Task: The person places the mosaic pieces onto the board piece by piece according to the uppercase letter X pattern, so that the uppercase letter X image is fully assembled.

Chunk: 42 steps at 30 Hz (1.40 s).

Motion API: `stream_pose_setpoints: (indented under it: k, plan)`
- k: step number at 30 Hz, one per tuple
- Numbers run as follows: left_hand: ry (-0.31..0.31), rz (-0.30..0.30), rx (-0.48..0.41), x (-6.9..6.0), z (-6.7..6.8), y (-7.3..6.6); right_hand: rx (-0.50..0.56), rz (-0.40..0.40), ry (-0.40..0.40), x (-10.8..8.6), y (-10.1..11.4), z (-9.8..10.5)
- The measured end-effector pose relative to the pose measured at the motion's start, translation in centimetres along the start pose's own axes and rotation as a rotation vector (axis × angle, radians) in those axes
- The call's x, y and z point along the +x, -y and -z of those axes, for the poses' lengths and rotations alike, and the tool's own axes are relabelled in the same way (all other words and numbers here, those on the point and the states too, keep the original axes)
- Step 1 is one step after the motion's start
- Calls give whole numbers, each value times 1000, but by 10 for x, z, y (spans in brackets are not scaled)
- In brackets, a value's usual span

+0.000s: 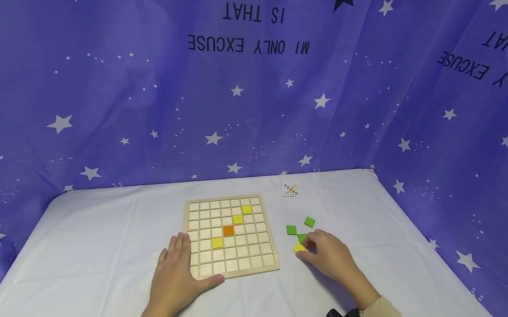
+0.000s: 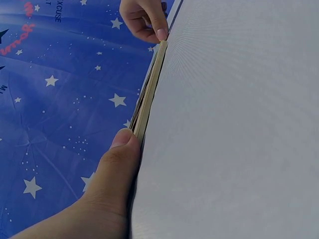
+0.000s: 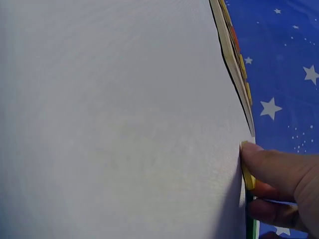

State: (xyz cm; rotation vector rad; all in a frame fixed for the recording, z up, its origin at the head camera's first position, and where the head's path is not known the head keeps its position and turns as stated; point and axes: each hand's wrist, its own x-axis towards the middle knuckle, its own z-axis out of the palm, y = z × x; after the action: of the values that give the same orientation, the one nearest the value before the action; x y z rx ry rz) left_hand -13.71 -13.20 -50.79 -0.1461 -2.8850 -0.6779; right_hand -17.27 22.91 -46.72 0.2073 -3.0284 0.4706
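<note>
Right hand (image 1: 330, 257) pinches a yellow, apparently square tile (image 1: 299, 247).

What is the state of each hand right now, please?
Left hand: open, resting against the wooden grid board at its near left corner.
Right hand: closed, pinching a yellow tile.
</note>
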Motion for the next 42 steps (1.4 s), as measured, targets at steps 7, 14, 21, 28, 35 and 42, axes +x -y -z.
stream_pose_setpoints:
  k: [7,14,21,28,35,42]
  plan:
    - [5,-2,4,0,0,0,179,33,17,6,5,-5]
    - [1,-1,17,0,1,0,312,85,16,16,31,-15]
    - [12,3,24,0,1,0,372,201,63,24,80,-29]
    - [27,4,23,0,1,1,386,307,98,32,133,-48]
    - [4,-14,27,0,0,2,352,400,133,37,170,-62]
    - [-3,-17,39,1,1,1,306,406,108,38,178,-67]
